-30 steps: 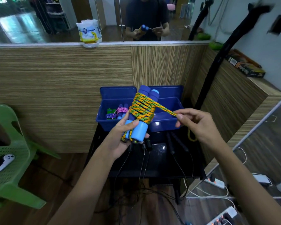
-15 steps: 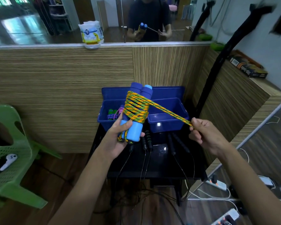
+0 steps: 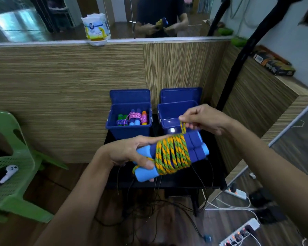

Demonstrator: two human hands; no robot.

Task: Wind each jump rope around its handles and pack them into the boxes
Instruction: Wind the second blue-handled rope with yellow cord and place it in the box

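Jump rope: we hold the yellow-and-green jump rope (image 3: 172,156) above the near part of the black table (image 3: 199,176), already coiled many times around its two blue handles (image 3: 194,148).
Long axis: we see the handle pair lying nearly level, its light-blue ends toward our left and near side, its darker ends toward our right and far side.
Left hand: our left hand (image 3: 132,153) grips the light-blue ends, thumb curled across the near handle and fingers reaching along the far side up to the first coils.
Right hand: our right hand (image 3: 203,119) sits just above the far side of the bundle, thumb and forefinger closed in a pinch on the short free end (image 3: 183,126) of the rope, the other fingers curled.
Key relation: we judge the free end rises straight up from the last coil into that pinch, so the right hand is the nearer one to the tail and the bundle lies directly below its fingertips.
Next move: we think only a tuck of this tail under the coils is left, which calls for the left hand to keep the handles together.
Risk: we expect the outer coils to slacken if the pinch lets go before the tuck.
Right box: the right blue box (image 3: 169,110) stands open at the far edge of the table, just beyond our right hand; what little of its inside shows looks bare.
Left box: the left blue box (image 3: 128,130) beside it already holds wound ropes (image 3: 132,118).
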